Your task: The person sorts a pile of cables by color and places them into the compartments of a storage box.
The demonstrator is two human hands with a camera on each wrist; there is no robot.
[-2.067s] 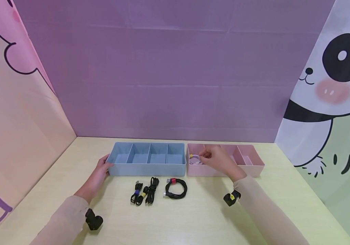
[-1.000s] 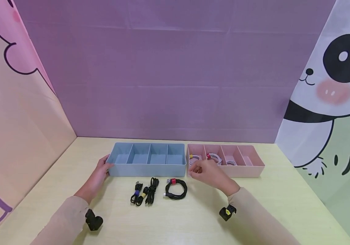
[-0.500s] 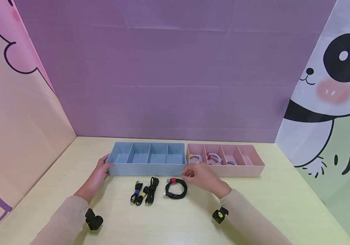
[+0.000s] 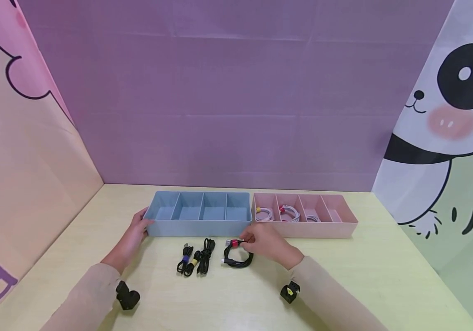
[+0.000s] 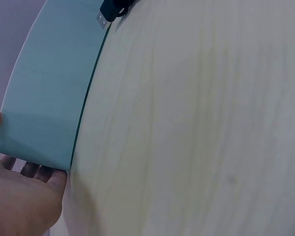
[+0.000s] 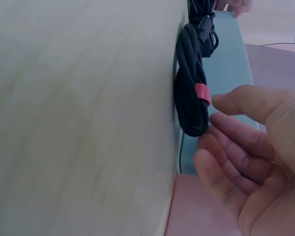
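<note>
Purple backdrop (image 4: 236,101) across the far side; pale wood table (image 4: 178,305) below it. Panda-print panel (image 4: 447,119) on the right, peach panel (image 4: 33,161) on the left.

Blue box (image 4: 199,229), far centre-left of the table, 4 compartments. Pink box (image 4: 317,231) just beside it on the right, also 4 compartments, 3 with white coils inside.

Right hand (image 4: 267,241), near side of the boxes, over the right edge of the red-tied black coil; thumb and forefinger tips slightly apart, thumb by the tie. Contact: cannot tell. Left hand (image 4: 135,232) clamped on the left end of the blue box, thumb at its rim, fingers on the end wall.

Red-tied black coil (image 4: 238,264) flat on the table, near side of the blue box's right end. To its left, 3 black bundles: thick bundle (image 4: 205,256) on the right, yellow-tied bundle (image 4: 193,264) in the middle, blue-tied bundle (image 4: 184,260) on the left.

White coils by pink compartment, left to right: red-tied white coil (image 4: 296,214) in 2, yellow-tied white coil (image 4: 270,213) in 1, partly hidden white coil (image 4: 313,218) in 3.

Smallest: 2 black wrist units, left unit (image 4: 128,296) and right unit (image 4: 290,292).
</note>
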